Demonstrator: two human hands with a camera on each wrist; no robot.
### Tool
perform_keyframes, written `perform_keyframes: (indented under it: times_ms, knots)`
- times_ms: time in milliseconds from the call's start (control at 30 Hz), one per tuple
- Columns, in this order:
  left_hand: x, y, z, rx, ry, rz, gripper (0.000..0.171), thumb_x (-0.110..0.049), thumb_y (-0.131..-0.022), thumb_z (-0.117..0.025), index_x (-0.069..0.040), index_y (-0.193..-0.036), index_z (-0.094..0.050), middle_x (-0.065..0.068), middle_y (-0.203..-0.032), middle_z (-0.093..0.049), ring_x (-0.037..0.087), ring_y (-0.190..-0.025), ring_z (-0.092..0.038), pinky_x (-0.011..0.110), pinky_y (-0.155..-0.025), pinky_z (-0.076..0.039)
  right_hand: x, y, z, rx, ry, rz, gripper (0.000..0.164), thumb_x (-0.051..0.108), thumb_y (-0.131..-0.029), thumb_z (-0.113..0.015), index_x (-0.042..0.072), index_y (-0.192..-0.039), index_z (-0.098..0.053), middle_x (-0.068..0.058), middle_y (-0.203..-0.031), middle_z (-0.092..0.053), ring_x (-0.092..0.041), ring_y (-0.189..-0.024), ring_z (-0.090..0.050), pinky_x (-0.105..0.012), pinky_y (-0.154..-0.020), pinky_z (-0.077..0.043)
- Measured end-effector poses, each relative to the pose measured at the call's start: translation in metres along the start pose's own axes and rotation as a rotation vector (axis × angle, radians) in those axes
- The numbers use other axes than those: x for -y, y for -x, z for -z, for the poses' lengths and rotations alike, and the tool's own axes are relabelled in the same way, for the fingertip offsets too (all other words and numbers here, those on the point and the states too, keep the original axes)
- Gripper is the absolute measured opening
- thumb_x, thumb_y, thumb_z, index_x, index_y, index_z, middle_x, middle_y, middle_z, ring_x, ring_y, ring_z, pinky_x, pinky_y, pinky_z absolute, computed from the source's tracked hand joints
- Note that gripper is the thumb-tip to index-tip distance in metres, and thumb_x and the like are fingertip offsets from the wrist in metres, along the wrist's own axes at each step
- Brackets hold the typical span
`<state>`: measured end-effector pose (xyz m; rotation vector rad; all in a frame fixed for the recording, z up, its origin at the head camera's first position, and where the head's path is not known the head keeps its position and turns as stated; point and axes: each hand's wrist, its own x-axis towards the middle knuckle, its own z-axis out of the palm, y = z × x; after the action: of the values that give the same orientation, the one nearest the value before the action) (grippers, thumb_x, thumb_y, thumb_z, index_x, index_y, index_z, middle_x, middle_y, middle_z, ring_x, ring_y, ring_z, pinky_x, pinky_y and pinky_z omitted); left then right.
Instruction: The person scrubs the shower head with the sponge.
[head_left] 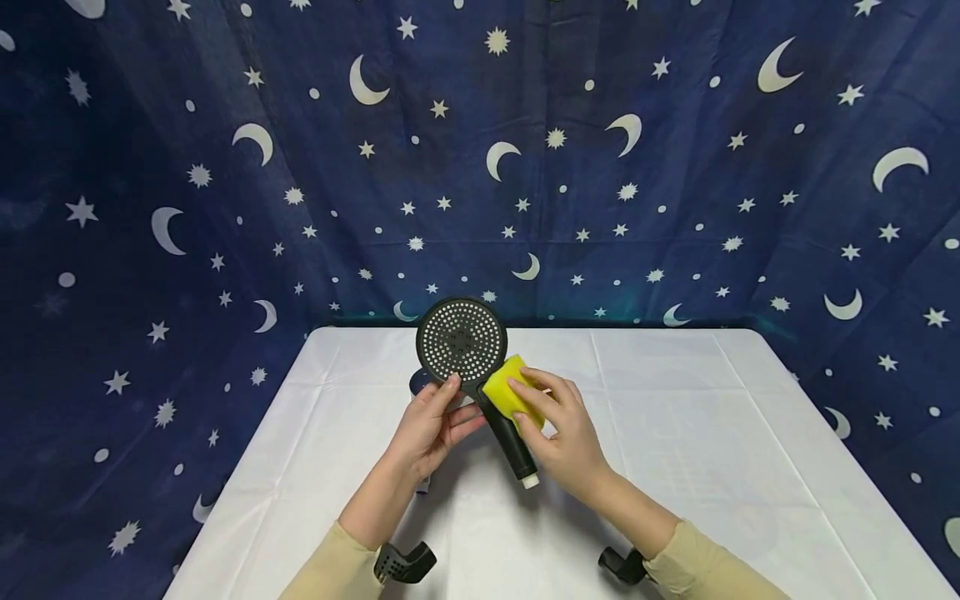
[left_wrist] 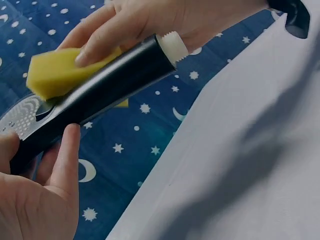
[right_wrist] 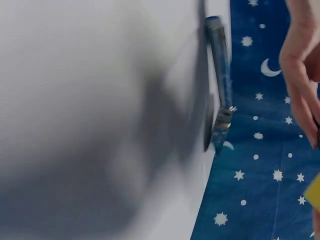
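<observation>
A black hand shower head (head_left: 517, 450) is held up over the table, its round face with pale nozzles toward the head camera and its handle slanting down to the right. My left hand (head_left: 435, 425) grips it at the neck, thumb on the lower rim of the face. In the fingertips of my right hand (head_left: 562, 425) is a yellow sponge (head_left: 504, 385), pressed along the upper handle near the neck. The left wrist view shows the sponge (left_wrist: 55, 75) lying against the handle (left_wrist: 115, 80) and a white threaded end (left_wrist: 173, 47) at its tip.
A white cloth covers the table (head_left: 675, 417). Behind my left hand lies a shiny, mirror-like object with a long handle (right_wrist: 220, 65), mostly hidden in the head view. A dark blue curtain (head_left: 480, 167) with moons and stars hangs beyond the table.
</observation>
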<state>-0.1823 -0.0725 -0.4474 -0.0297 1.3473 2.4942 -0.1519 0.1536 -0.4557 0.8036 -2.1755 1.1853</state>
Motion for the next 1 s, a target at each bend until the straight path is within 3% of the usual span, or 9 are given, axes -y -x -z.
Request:
perform_keyframes:
  times_ms: [167, 333, 433, 533, 633, 767, 867, 1000]
  knots:
    - [-0.008, -0.004, 0.004, 0.005, 0.08, -0.037, 0.038, -0.029, -0.107, -0.056, -0.006, -0.136, -0.045, 0.01, -0.109, -0.069, 0.022, -0.09, -0.076, 0.041, -0.083, -0.059, 0.001, 0.002, 0.007, 0.1, -0.202, -0.138, 0.044, 0.001, -0.096, -0.069, 0.017, -0.137, -0.066, 0.0, -0.143, -0.054, -0.022, -0.13, -0.052, -0.025, -0.103, -0.047]
    - [-0.017, -0.005, 0.011, 0.025, 0.131, -0.109, 0.03, -0.029, -0.109, -0.053, -0.008, -0.13, -0.047, 0.007, -0.107, -0.066, 0.018, -0.085, -0.075, 0.036, -0.082, -0.06, 0.003, 0.02, 0.021, 0.174, -0.26, -0.127, 0.044, -0.002, -0.094, -0.069, 0.016, -0.134, -0.067, -0.003, -0.139, -0.057, -0.02, -0.124, -0.056, -0.026, -0.096, -0.051]
    - [-0.019, -0.005, 0.014, 0.078, 0.131, -0.121, 0.033, -0.029, -0.109, -0.051, -0.009, -0.134, -0.046, 0.007, -0.112, -0.065, 0.018, -0.09, -0.075, 0.037, -0.085, -0.059, 0.004, 0.024, 0.023, 0.173, -0.262, -0.12, 0.044, -0.003, -0.093, -0.07, 0.013, -0.133, -0.067, -0.006, -0.137, -0.058, -0.019, -0.118, -0.058, -0.027, -0.089, -0.054]
    - [-0.017, -0.004, 0.015, 0.157, 0.119, -0.106, 0.037, -0.027, -0.11, -0.049, -0.008, -0.14, -0.042, 0.008, -0.122, -0.064, 0.021, -0.1, -0.073, 0.039, -0.089, -0.058, 0.003, 0.014, 0.019, 0.147, -0.255, -0.126, 0.043, -0.002, -0.094, -0.07, 0.012, -0.134, -0.067, -0.006, -0.137, -0.059, -0.019, -0.117, -0.059, -0.028, -0.089, -0.053]
    - [-0.012, -0.004, 0.014, 0.252, 0.108, -0.096, 0.04, -0.026, -0.111, -0.046, -0.008, -0.146, -0.039, 0.009, -0.129, -0.062, 0.022, -0.11, -0.069, 0.041, -0.091, -0.057, 0.001, -0.003, 0.012, 0.123, -0.314, -0.167, 0.041, 0.0, -0.097, -0.068, 0.01, -0.136, -0.064, -0.006, -0.137, -0.059, -0.02, -0.117, -0.058, -0.029, -0.091, -0.053]
    - [-0.008, -0.004, 0.013, 0.324, 0.128, -0.095, 0.039, -0.027, -0.111, -0.044, -0.009, -0.146, -0.042, 0.008, -0.133, -0.059, 0.02, -0.115, -0.065, 0.041, -0.091, -0.058, 0.004, -0.023, 0.007, 0.119, -0.479, -0.323, 0.037, 0.006, -0.103, -0.061, 0.01, -0.14, -0.059, -0.009, -0.133, -0.058, -0.027, -0.114, -0.059, -0.029, -0.088, -0.056]
    - [-0.01, -0.005, 0.012, 0.309, 0.141, -0.106, 0.038, -0.028, -0.111, -0.044, -0.009, -0.144, -0.043, 0.007, -0.133, -0.058, 0.018, -0.112, -0.065, 0.039, -0.089, -0.058, 0.005, -0.027, 0.004, 0.129, -0.591, -0.45, 0.037, 0.012, -0.105, -0.058, 0.01, -0.142, -0.055, -0.013, -0.131, -0.056, -0.031, -0.111, -0.057, -0.029, -0.085, -0.056]
    - [-0.015, -0.008, 0.011, 0.207, 0.146, -0.152, 0.038, -0.029, -0.11, -0.049, -0.007, -0.14, -0.043, 0.007, -0.127, -0.06, 0.016, -0.105, -0.069, 0.034, -0.082, -0.06, 0.003, -0.013, 0.004, 0.161, -0.675, -0.545, 0.039, 0.014, -0.105, -0.058, 0.007, -0.143, -0.052, -0.014, -0.132, -0.054, -0.03, -0.111, -0.055, -0.029, -0.086, -0.054]
